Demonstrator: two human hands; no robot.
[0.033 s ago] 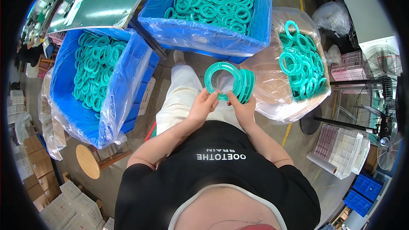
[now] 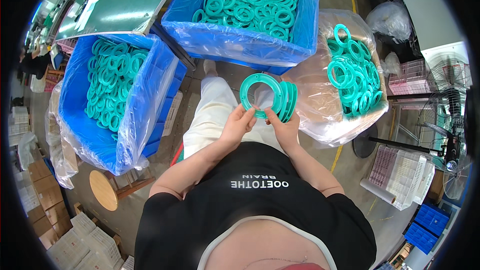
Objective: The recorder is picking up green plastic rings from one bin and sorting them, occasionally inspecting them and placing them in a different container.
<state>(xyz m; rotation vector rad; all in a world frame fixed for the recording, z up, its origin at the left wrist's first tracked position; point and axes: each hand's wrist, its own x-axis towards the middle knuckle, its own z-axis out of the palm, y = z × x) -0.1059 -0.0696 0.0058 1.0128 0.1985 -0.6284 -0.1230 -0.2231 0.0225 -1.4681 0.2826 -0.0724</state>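
Evidently handling is midway: the left hand (image 2: 239, 126) and right hand (image 2: 286, 129) pinch one ring (image 2: 244, 91) above the lap, the right also gripping a few extra rings (image 2: 293, 101). Loose rings (image 2: 245, 14) heap the left bin (image 2: 159, 115), far bin (image 2: 240, 47) and carton (image 2: 306, 82); which are finished, I cannot tell.

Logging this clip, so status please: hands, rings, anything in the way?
Left hand pinching front ring at its lower edge. Right hand gripping fanned green rings just right of it. Nothing seen blocking either hand.
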